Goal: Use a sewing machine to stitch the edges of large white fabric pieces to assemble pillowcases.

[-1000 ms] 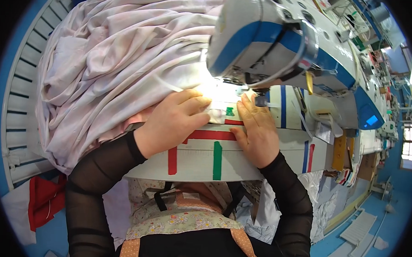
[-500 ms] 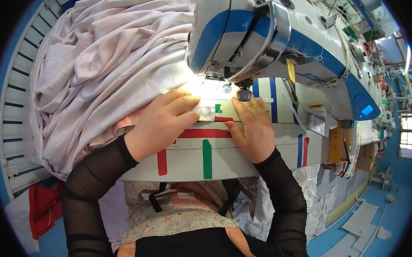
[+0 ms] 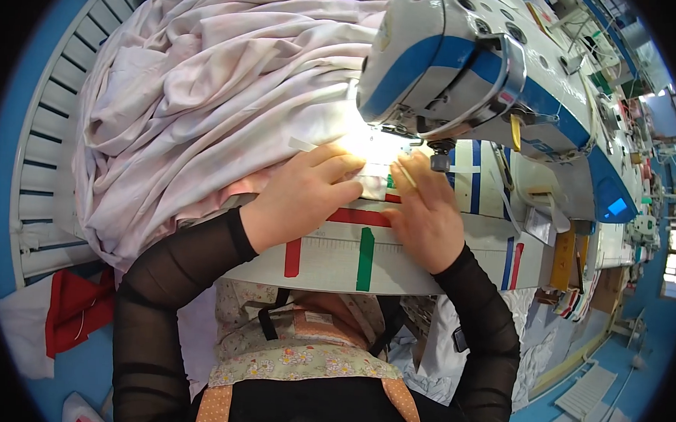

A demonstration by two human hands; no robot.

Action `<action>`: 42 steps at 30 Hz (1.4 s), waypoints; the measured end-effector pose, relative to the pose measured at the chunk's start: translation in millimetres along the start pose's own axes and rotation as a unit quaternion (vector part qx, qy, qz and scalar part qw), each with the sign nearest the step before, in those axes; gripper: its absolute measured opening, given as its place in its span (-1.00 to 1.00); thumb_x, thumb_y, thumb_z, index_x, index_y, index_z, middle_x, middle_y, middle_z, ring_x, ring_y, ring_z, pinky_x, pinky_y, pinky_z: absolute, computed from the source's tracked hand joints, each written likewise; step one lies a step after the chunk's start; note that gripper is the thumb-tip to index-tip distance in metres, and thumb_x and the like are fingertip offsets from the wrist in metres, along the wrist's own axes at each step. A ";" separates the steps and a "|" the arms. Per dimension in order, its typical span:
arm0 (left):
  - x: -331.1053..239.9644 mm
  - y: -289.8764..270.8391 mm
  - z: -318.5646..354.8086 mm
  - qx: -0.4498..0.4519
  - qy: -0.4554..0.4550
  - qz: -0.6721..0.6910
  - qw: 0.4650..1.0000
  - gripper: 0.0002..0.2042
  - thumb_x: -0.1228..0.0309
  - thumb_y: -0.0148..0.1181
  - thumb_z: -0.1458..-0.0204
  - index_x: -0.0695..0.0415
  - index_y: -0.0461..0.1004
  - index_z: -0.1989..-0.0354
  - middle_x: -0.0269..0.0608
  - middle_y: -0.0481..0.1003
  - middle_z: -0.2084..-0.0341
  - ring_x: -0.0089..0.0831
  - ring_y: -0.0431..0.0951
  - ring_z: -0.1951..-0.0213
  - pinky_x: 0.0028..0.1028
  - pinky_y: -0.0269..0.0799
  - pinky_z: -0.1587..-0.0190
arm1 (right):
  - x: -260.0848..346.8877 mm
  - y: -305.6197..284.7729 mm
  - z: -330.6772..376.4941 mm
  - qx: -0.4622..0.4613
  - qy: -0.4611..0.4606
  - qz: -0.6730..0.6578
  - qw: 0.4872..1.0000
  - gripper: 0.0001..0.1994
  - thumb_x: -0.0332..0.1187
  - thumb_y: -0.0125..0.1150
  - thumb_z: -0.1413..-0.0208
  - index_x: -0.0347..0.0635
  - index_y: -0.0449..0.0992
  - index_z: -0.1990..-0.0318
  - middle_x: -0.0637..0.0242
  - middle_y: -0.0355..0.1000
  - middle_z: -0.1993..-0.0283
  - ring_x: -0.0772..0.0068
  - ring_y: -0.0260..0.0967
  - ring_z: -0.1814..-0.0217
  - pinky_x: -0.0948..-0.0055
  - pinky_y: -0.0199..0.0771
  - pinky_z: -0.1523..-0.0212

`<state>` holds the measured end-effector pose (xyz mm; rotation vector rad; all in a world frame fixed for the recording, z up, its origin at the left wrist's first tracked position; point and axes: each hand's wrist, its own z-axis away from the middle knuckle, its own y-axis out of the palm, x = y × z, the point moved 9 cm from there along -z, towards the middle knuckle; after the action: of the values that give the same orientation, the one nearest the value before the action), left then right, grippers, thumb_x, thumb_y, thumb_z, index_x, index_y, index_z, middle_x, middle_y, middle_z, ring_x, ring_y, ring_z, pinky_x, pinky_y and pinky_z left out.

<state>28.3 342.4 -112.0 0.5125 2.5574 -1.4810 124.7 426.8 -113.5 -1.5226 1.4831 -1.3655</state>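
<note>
A white and blue sewing machine (image 3: 480, 74) stands over the table, its lamp lighting the needle area. My left hand (image 3: 301, 198) lies flat on a small white piece of fabric (image 3: 371, 184) just before the needle, fingers together. My right hand (image 3: 427, 211) rests on the table beside it, fingers pointing at the presser foot, with a thin light stick (image 3: 406, 172) between them. A big heap of pale pink cloth (image 3: 207, 100) spreads to the left, behind my left hand.
The white table (image 3: 336, 260) carries red, green and blue tape marks. A slatted white rack (image 3: 38, 160) stands at the left, a red cloth (image 3: 74, 305) on the blue floor below it. More machines line the right side.
The view has shifted, so the machine head sits further right and higher. Both hands stay on the small fabric piece at the needle, with hardly any movement.
</note>
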 end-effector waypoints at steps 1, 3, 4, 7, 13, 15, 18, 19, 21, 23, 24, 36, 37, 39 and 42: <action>0.0 -0.2 0.7 -0.002 -0.001 0.002 1.000 -0.90 0.49 0.15 0.05 0.17 0.48 0.35 -0.16 0.49 0.16 -0.21 0.48 0.06 -0.29 0.44 0.02 | 8.0 5.8 -5.0 0.025 -0.027 -0.034 0.999 -0.43 -0.36 0.29 0.06 -0.26 0.39 -0.18 0.12 0.26 -0.28 -0.03 0.14 -0.35 0.06 0.12 -0.36; 0.1 -0.3 -0.2 -0.006 0.000 0.006 1.000 -0.92 0.49 0.15 0.05 0.17 0.47 0.36 -0.16 0.49 0.16 -0.21 0.48 0.07 -0.30 0.44 0.02 | 10.0 11.9 -10.4 0.045 -0.038 -0.047 0.997 -0.41 -0.35 0.30 0.09 -0.27 0.38 -0.18 0.14 0.27 -0.26 0.04 0.14 -0.36 0.07 0.11 -0.37; 0.1 -0.1 -0.3 -0.008 0.000 0.008 1.000 -0.93 0.49 0.15 0.05 0.17 0.46 0.38 -0.15 0.49 0.16 -0.21 0.48 0.07 -0.30 0.45 0.03 | 9.7 15.9 -10.8 0.051 -0.048 -0.034 0.997 -0.41 -0.34 0.30 0.08 -0.28 0.38 -0.18 0.14 0.27 -0.26 0.05 0.14 -0.36 0.07 0.10 -0.38; 1.6 -1.7 0.5 -0.006 -0.005 0.011 1.000 -0.93 0.49 0.15 0.06 0.17 0.45 0.39 -0.15 0.49 0.16 -0.20 0.47 0.06 -0.30 0.44 0.02 | 11.5 20.9 -11.4 0.061 -0.066 -0.024 0.996 -0.40 -0.31 0.30 0.08 -0.30 0.38 -0.18 0.14 0.27 -0.27 0.08 0.15 -0.36 0.07 0.09 -0.39; 9.6 1.3 -5.3 0.013 0.000 0.029 0.999 -0.87 0.45 0.13 0.11 0.16 0.44 0.35 -0.15 0.48 0.12 -0.20 0.45 0.02 -0.32 0.41 -0.03 | 8.7 18.8 -17.3 0.047 -0.053 -0.009 0.997 -0.41 -0.30 0.31 0.07 -0.27 0.39 -0.19 0.12 0.31 -0.24 0.07 0.21 -0.33 0.09 0.13 -0.37; 12.7 1.4 -6.2 0.006 0.001 0.028 1.000 -0.86 0.44 0.12 0.11 0.16 0.44 0.34 -0.14 0.47 0.10 -0.20 0.44 0.01 -0.32 0.40 -0.05 | 5.5 21.3 -19.5 0.050 -0.038 -0.019 0.998 -0.41 -0.32 0.31 0.07 -0.26 0.39 -0.18 0.10 0.32 -0.24 0.06 0.21 -0.32 0.10 0.15 -0.36; 13.9 1.6 -6.8 -0.002 -0.002 0.023 1.000 -0.87 0.43 0.10 0.10 0.15 0.45 0.35 -0.15 0.47 0.09 -0.20 0.44 0.01 -0.32 0.39 -0.06 | 5.3 19.2 -21.5 0.048 -0.038 -0.023 0.998 -0.43 -0.35 0.32 0.08 -0.28 0.40 -0.16 0.07 0.33 -0.22 0.02 0.24 -0.30 0.09 0.19 -0.33; 14.1 1.8 -8.0 0.006 -0.004 0.029 1.000 -0.84 0.44 0.12 0.09 0.16 0.46 0.30 -0.15 0.48 0.08 -0.19 0.45 -0.01 -0.29 0.40 -0.09 | 3.8 19.0 -21.9 0.049 -0.032 -0.029 0.998 -0.43 -0.36 0.32 0.08 -0.29 0.40 -0.16 0.07 0.33 -0.22 0.01 0.25 -0.29 0.09 0.20 -0.32; 16.4 3.1 -5.6 0.013 -0.011 0.036 0.999 -0.81 0.46 0.13 0.08 0.17 0.47 0.26 -0.15 0.48 0.06 -0.18 0.45 -0.02 -0.25 0.40 -0.11 | 4.3 20.2 -23.4 0.055 -0.028 -0.026 0.998 -0.44 -0.36 0.32 0.09 -0.29 0.40 -0.14 0.07 0.34 -0.21 0.00 0.25 -0.28 0.09 0.21 -0.31; 16.1 2.3 -5.2 -0.005 -0.001 0.022 1.000 -0.84 0.43 0.11 0.11 0.15 0.44 0.32 -0.16 0.47 0.09 -0.22 0.44 0.00 -0.32 0.40 -0.06 | 3.3 21.2 -24.2 0.060 -0.023 -0.023 0.998 -0.45 -0.36 0.32 0.09 -0.30 0.41 -0.13 0.07 0.34 -0.21 -0.01 0.26 -0.28 0.09 0.21 -0.30; 17.0 3.2 -6.4 -0.005 -0.002 0.024 1.000 -0.84 0.43 0.11 0.11 0.15 0.44 0.32 -0.16 0.47 0.09 -0.22 0.44 0.00 -0.32 0.40 -0.06 | 2.1 20.7 -24.4 0.057 -0.020 -0.026 0.998 -0.45 -0.37 0.32 0.09 -0.30 0.41 -0.12 0.07 0.34 -0.21 -0.01 0.26 -0.27 0.09 0.21 -0.30; 24.1 1.4 -11.8 -0.002 0.001 0.037 0.999 -0.81 0.45 0.08 0.09 0.15 0.45 0.26 -0.20 0.48 0.12 -0.24 0.44 0.01 -0.32 0.40 -0.05 | -6.3 22.6 -27.0 0.048 -0.034 -0.044 0.997 -0.45 -0.37 0.36 0.12 -0.26 0.39 -0.10 0.07 0.36 -0.20 0.00 0.32 -0.19 0.12 0.24 -0.23; 25.1 0.1 -12.3 -0.010 0.002 0.037 0.999 -0.81 0.46 0.08 0.09 0.15 0.45 0.26 -0.20 0.48 0.12 -0.23 0.44 0.01 -0.31 0.39 -0.06 | -7.4 24.1 -27.7 0.053 -0.032 -0.050 0.997 -0.45 -0.36 0.36 0.12 -0.24 0.39 -0.10 0.07 0.36 -0.20 0.02 0.33 -0.16 0.14 0.24 -0.21; 25.9 -0.6 -14.0 -0.019 0.006 0.041 0.999 -0.81 0.47 0.09 0.09 0.15 0.44 0.26 -0.19 0.48 0.12 -0.22 0.44 0.02 -0.30 0.38 -0.06 | -12.3 23.5 -27.1 0.064 -0.018 -0.056 0.996 -0.49 -0.35 0.35 0.06 -0.24 0.39 -0.09 0.09 0.38 -0.16 0.04 0.36 -0.11 0.17 0.29 -0.14; 31.1 2.6 -13.7 -0.001 -0.007 0.037 0.999 -0.81 0.48 0.10 0.10 0.15 0.44 0.26 -0.17 0.48 0.10 -0.20 0.43 0.01 -0.28 0.37 -0.07 | -27.9 25.8 -29.7 0.076 0.034 -0.105 0.991 -0.57 -0.30 0.29 -0.06 -0.24 0.40 -0.08 0.12 0.42 -0.07 0.09 0.41 -0.01 0.23 0.37 0.01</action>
<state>0.9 362.3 -116.2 0.5878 2.5005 -1.4534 92.9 455.3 -135.9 -1.5826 1.2539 -1.6274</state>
